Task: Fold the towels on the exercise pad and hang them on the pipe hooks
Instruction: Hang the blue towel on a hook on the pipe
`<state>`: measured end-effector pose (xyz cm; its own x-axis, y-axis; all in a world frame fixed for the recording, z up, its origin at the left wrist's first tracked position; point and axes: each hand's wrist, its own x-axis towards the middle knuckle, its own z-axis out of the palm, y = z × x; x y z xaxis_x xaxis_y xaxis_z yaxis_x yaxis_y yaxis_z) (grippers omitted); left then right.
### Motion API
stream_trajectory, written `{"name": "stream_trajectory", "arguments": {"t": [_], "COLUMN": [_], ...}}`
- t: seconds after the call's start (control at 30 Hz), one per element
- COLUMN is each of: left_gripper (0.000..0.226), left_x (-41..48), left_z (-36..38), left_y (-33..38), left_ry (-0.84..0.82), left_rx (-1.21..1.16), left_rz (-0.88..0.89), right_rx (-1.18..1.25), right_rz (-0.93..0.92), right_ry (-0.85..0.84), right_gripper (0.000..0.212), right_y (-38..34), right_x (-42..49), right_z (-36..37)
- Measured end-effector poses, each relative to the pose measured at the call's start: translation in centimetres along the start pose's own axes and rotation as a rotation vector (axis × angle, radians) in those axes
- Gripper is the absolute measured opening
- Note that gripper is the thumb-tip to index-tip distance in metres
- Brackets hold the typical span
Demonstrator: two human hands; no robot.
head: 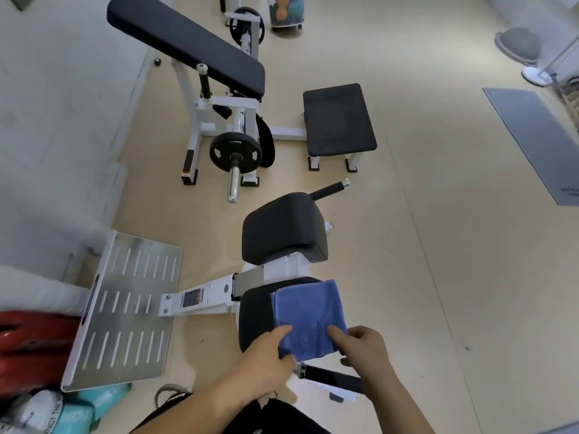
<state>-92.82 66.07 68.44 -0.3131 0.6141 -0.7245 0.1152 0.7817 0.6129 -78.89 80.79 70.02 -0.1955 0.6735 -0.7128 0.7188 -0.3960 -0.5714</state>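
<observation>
A blue towel (308,311), folded into a rough square, lies on the black exercise pad (255,317) of a white machine at the lower middle. My left hand (266,361) pinches the towel's near left corner, thumb on top. My right hand (360,346) holds the near right edge, index finger stretched over the cloth. A thin pink edge peeks out under the towel's far left corner. No pipe hooks are in view.
A second black pad (283,230) sits just beyond. A black-grip handle (329,375) juts out under my hands. A slotted metal footplate (125,311) stands left. Farther off are a weight bench (188,45), a plate-loaded bar (235,151), a black stool (340,117) and a grey mat (539,142).
</observation>
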Motion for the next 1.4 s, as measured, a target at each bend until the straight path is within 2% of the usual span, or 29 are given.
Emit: {"name": "stream_trajectory", "arguments": {"t": [0.1, 0.2, 0.27, 0.33, 0.4, 0.5, 0.67, 0.77, 0.9, 1.0, 1.1, 1.3, 1.4], "left_gripper": [0.068, 0.061, 0.083, 0.105, 0.114, 0.094, 0.035, 0.004, 0.006, 0.006, 0.007, 0.026, 0.017], "left_x": [-0.1, -0.6, -1.6, -3.2, -5.0, -7.4, -11.8, -14.8, -19.7, -24.0, -27.9, -33.2, -34.9], "left_z": [-1.7, -5.5, -8.4, -11.0, -13.2, -16.1, -21.8, -26.0, -32.4, -37.4, -42.2, -50.2, -54.5], "left_y": [0.2, 2.0, 3.8, 5.5, 6.6, 6.5, 4.2, 2.2, -1.5, -4.1, -5.4, -5.8, -4.6], "left_ry": [0.038, 0.277, 0.382, 0.389, 0.398, 0.442, 0.491, 0.584, 0.698, 0.816, 0.924, 0.993, 1.118], "left_rx": [-0.103, -0.043, 0.086, 0.22, 0.373, 0.437, 0.039, -0.01, -0.215, -0.326, -0.373, -0.493, -0.394], "left_rz": [0.028, 0.182, 0.299, 0.409, 0.484, 0.503, 0.51, 0.462, 0.36, 0.352, 0.379, 0.461, 0.468], "right_rx": [0.02, -0.045, -0.125, -0.197, -0.244, -0.344, -0.433, -0.476, -0.558, -0.703, -0.803, -0.724, -0.687], "right_rz": [-0.242, -0.542, -0.679, -0.766, -0.857, -0.979, -1.16, -1.181, -1.203, -1.231, -1.322, -1.459, -1.474], "right_ry": [0.004, -0.046, -0.134, -0.229, -0.289, -0.383, -0.395, -0.442, -0.629, -0.725, -0.688, -0.658, -0.676], "right_gripper": [0.031, 0.035, 0.025, 0.022, 0.016, 0.013, 0.039, 0.034, 0.039, 0.031, 0.026, 0.016, 0.02], "right_y": [-2.3, -5.7, -7.8, -10.3, -12.9, -17.1, -24.0, -27.8, -33.0, -37.8, -42.6, -51.0, -55.3], "right_x": [-1.3, -2.8, -3.5, -4.7, -6.2, -8.1, -10.7, -12.8, -16.6, -19.8, -23.3, -30.0, -31.9], "right_z": [1.1, 2.1, 2.5, 2.6, 2.7, 4.1, 8.8, 13.1, 19.5, 23.6, 27.4, 33.3, 35.3]}}
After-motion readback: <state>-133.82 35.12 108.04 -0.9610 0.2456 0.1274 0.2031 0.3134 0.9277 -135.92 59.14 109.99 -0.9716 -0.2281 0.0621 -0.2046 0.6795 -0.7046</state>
